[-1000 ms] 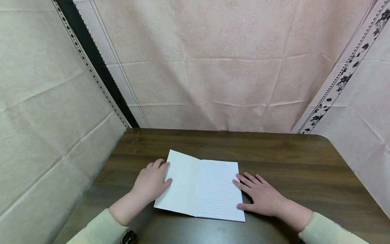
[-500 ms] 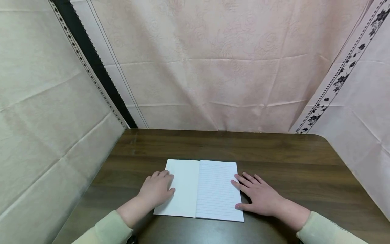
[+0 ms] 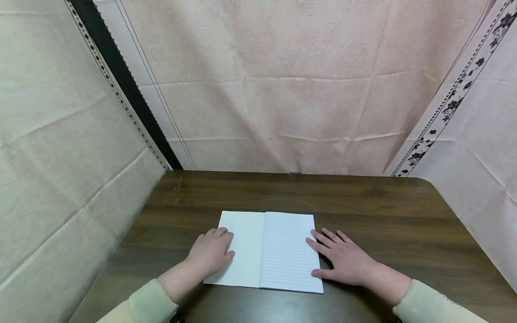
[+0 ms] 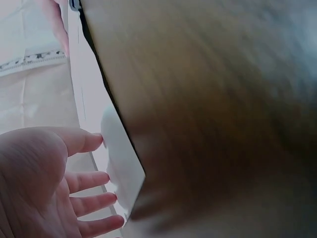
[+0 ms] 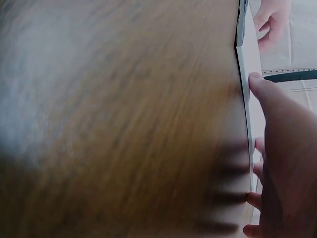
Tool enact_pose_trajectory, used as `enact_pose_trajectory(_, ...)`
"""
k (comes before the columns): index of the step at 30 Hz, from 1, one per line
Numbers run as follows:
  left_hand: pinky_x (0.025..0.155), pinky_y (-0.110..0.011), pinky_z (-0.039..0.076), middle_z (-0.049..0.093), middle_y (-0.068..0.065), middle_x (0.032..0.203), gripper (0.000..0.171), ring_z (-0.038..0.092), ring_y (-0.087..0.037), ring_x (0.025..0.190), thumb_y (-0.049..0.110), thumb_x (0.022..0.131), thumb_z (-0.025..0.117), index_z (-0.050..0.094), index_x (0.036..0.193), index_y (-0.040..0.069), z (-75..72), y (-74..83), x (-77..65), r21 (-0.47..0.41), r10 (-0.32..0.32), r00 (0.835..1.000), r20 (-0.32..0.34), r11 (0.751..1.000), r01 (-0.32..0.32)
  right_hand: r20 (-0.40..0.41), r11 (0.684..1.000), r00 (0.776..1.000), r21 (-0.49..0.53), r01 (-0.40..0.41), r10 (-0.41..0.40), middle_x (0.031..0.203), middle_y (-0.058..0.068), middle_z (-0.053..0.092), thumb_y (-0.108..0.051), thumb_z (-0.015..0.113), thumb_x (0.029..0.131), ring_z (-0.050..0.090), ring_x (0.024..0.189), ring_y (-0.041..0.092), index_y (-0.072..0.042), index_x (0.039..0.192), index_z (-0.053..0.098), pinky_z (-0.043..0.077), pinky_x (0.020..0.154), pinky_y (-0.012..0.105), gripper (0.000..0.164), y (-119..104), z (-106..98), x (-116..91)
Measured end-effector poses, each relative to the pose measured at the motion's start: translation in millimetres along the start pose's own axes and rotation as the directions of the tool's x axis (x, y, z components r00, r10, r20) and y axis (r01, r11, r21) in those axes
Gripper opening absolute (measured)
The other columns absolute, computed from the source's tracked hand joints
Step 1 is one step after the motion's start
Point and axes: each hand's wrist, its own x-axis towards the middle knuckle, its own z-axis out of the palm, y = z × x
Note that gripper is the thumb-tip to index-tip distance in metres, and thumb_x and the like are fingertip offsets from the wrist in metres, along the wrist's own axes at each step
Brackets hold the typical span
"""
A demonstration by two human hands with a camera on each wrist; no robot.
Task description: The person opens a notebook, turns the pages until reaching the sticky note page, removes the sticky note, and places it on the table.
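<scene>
An open notebook lies on the brown wooden table. Its left side is a plain white cover inside, and its right side is a lined page. My left hand rests on the left part of the cover, with its fingertips and thumb touching the white surface in the left wrist view. Across from it, my right hand has spread fingers, their tips and the thumb on the lined page's right edge. In the right wrist view the thumb touches the notebook's edge.
Pale cloth hangs behind the table, with further cloth on the left and on the right. A black strip runs down the left corner. Both forearms wear light green sleeves.
The left cover, raised at its far corner a second ago, has come down flat. My left hand has moved down and slightly right with it. My right hand has stayed nearly still.
</scene>
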Motion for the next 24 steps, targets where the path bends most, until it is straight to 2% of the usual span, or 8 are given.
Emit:
enact_pose_trajectory(5,0.106,-0.052,0.039,0.053,-0.016,0.141,0.054,0.047,-0.035,0.133,0.038,0.093,0.065,0.06,0.134,0.005,2.0,7.7,-0.2,-0.005,0.094,0.996,-0.011,0.996,-0.094,0.005,1.0,1.0,0.001,0.0,0.0,0.162,0.004,0.026,-0.078,0.041,0.088,0.022,0.148,0.035,-0.026,0.156,0.033,0.019,0.114,0.06,0.086,0,-1,0)
enact_pose_trajectory(9,0.109,-0.054,0.034,0.045,-0.016,0.149,0.061,0.04,-0.04,0.138,0.046,0.094,0.061,0.053,0.143,0.009,3.1,14.4,-1.4,-0.008,0.14,0.99,0.02,0.99,-0.139,0.011,1.0,1.0,0.005,0.003,-0.003,0.163,0.004,0.025,-0.078,0.041,0.088,0.021,0.149,0.034,-0.025,0.156,0.032,0.017,0.114,0.06,0.086,-1,-1,0)
enact_pose_trajectory(14,0.11,-0.06,0.029,0.035,-0.015,0.157,0.072,0.03,-0.043,0.143,0.058,0.093,0.057,0.045,0.15,0.015,5.0,20.0,-2.3,-0.018,0.141,0.986,0.087,0.99,-0.14,0.012,1.0,1.0,0.004,0.005,-0.005,0.163,0.003,0.024,-0.077,0.042,0.089,0.02,0.149,0.033,-0.025,0.157,0.031,0.017,0.114,0.06,0.086,-1,0,1)
enact_pose_trajectory(24,0.108,-0.066,0.027,0.029,-0.016,0.159,0.089,0.026,-0.044,0.144,0.071,0.087,0.055,0.039,0.153,0.014,9.7,24.9,-2.0,-0.067,0.127,0.978,0.165,0.991,-0.117,0.017,1.0,1.0,0.007,0.008,-0.008,0.163,0.003,0.024,-0.079,0.041,0.087,0.02,0.149,0.033,-0.026,0.157,0.031,0.018,0.114,0.06,0.088,1,2,2)
